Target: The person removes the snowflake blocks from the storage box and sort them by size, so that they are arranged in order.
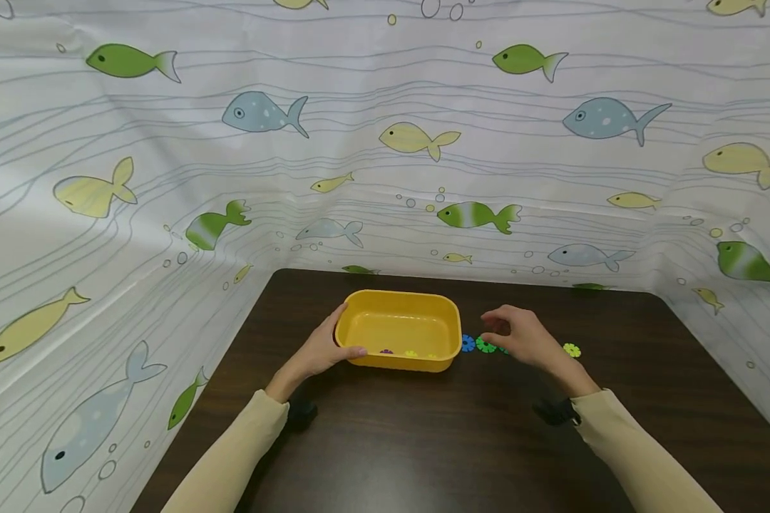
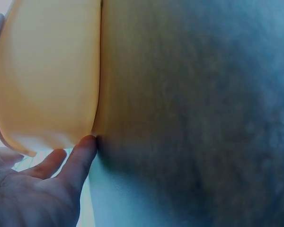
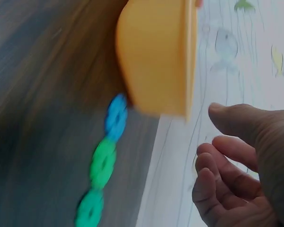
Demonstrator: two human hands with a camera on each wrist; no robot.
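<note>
Yellow tray, gripped at one end by the left hand. As I see it, the right hand curves loosely, empty, thumb parted; blue disc and green disc lie near its fingertips, yellow disc beyond its wrist.

The left forearm and right forearm are stretched toward the far edge of the table. The left grip is occupied, nearer the table's left edge, thumb spread from fingers; the right grip, nearer the right edge, is held raised and unfilled, fingers loosely bent, thumb parted from fingertips.
</note>
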